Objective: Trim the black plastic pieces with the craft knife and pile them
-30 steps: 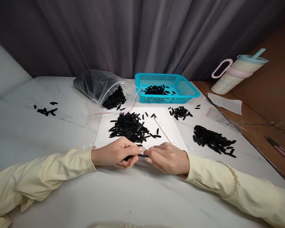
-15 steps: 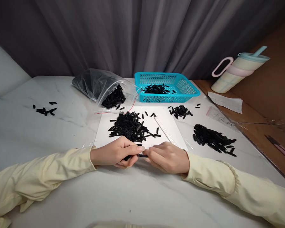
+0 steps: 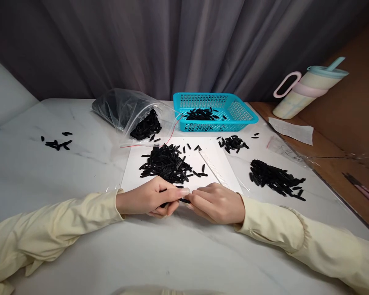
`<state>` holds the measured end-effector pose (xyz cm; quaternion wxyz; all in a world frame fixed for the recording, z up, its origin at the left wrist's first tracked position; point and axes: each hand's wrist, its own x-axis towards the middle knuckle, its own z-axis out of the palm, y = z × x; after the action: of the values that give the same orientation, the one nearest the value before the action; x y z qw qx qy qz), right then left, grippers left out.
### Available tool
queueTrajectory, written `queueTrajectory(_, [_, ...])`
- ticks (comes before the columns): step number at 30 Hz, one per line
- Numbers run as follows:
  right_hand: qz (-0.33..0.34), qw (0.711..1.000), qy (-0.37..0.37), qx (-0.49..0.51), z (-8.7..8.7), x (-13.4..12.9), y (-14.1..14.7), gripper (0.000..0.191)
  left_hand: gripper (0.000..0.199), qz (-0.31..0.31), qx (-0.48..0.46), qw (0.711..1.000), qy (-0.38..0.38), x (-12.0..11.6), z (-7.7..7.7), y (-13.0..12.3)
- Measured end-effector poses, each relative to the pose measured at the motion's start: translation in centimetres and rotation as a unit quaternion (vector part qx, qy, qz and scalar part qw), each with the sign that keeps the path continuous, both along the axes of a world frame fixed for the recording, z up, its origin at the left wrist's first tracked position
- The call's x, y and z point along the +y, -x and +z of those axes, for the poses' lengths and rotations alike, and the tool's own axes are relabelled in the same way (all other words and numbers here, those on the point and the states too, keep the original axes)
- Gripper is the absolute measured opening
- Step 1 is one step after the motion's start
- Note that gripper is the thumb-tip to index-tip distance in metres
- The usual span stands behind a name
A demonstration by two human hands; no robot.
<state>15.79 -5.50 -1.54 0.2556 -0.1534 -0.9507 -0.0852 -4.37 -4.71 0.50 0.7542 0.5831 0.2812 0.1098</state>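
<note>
Closely, a slim black piece [image 3: 184, 200] is spanning your two sets of fingertips

Your left hand [image 3: 150, 198] is curling inward, its thumb and fingers clenching around one end of the slim black piece; your right hand [image 3: 218, 203] is pinching the other end between bent fingers; the piece is showing its dark side in the narrow gap, low over the near edge of the white sheet [image 3: 132, 164]. Beyond your knuckles a heap of black pieces [image 3: 166, 164] is lying on that sheet, narrow, pointed and matte with faint glints; a pale, crinkled strip with a dark tip [image 3: 212, 167] is slanting beside it. Clear plastic is wrinkling along the zip bag [image 3: 119, 108], whose mouth is spilling more pieces; the blue basket [image 3: 218, 127] is showing its rigid, perforated walls and holding a loose scatter; smaller groups are resting on the smooth, grey-veined table [image 3: 89, 246], a dense pile [image 3: 273, 178] among them at your right. A smooth, cream tumbler [image 3: 298, 99] with a pink loop handle is leaning before the brown surface; dark curtain [image 3: 141, 45] folds are hanging behind.

Your left fingers are hiding most of some darker bits in the palm, so their number is hard to tell; your right fingers are covering the piece's end; glare and film are blurring the bag's contents, and the right edge is cropping the pink-handled tool [image 3: 364, 192].
</note>
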Motion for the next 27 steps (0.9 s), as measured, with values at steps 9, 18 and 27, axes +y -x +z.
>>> queueTrajectory(9, [0.000, 1.000, -0.001, 0.008, -0.2, 0.0, 0.0, 0.025, 0.044, 0.010, -0.001, 1.000, -0.002, 0.0, 0.1, -0.1])
queueTrajectory(18, [-0.003, 1.000, 0.011, 0.006, 0.0, 0.1, 0.0, 0.031, 0.041, 0.014, 0.006, 1.000, 0.011, -0.1, 0.1, 0.0])
queueTrajectory(27, [-0.019, 0.997, 0.069, 0.037, 0.5, 0.1, -1.0, 0.025, 0.039, 0.031, -0.015, 0.999, 0.038, 0.1, 0.0, -0.1])
